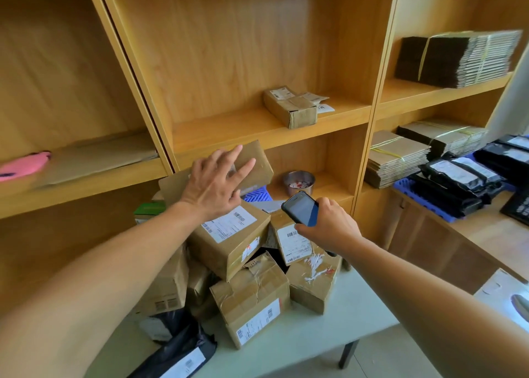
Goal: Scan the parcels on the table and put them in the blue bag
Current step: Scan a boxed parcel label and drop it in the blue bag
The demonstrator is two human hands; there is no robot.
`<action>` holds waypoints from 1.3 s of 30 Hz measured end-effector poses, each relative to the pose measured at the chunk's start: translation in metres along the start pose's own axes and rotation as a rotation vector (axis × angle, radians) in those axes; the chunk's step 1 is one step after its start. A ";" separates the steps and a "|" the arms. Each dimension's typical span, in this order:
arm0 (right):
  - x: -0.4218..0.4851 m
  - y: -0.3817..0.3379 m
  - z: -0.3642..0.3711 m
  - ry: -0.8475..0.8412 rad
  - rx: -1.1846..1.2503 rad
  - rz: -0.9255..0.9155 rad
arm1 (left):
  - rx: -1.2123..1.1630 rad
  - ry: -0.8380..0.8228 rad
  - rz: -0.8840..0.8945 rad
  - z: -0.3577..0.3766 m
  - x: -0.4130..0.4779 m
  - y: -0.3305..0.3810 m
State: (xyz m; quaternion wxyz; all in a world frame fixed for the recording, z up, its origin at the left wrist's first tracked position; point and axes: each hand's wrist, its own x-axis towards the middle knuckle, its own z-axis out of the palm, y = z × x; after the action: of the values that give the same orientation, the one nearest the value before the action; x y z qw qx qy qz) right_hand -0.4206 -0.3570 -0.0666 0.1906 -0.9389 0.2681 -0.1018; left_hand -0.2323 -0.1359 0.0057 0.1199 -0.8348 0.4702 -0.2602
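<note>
Left hand (213, 184) fingers spread straight over tilted brown parcel (254, 163), contact unclear through blur, right hand (332, 226) gripping dark phone (300, 210) above labelled parcel (292, 240), parcels heaped on pale table (357, 314), wooden shelves (257, 125) behind

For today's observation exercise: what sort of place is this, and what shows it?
Probably a parcel dispatch room: labelled cardboard boxes piled on a table, bundles of flat cartons on wooden shelves, and a phone in the right hand, likely for scanning.
</note>
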 end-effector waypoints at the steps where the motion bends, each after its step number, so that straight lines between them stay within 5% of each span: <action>1: 0.001 -0.005 -0.002 0.003 0.010 -0.012 | 0.011 0.005 -0.013 -0.006 -0.001 -0.006; 21: -0.007 -0.063 0.005 -0.058 -0.088 -0.186 | 0.020 -0.250 -0.131 -0.063 -0.008 -0.047; 39: -0.008 -0.086 0.027 -0.124 -0.118 -0.205 | -0.031 -0.248 -0.206 -0.058 -0.043 -0.063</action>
State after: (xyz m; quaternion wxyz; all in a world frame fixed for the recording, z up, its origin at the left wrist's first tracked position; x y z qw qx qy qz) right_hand -0.3794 -0.2769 -0.0559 0.1399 -0.9754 0.1640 -0.0464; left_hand -0.2369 -0.0635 0.0681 0.1368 -0.9061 0.3676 -0.1586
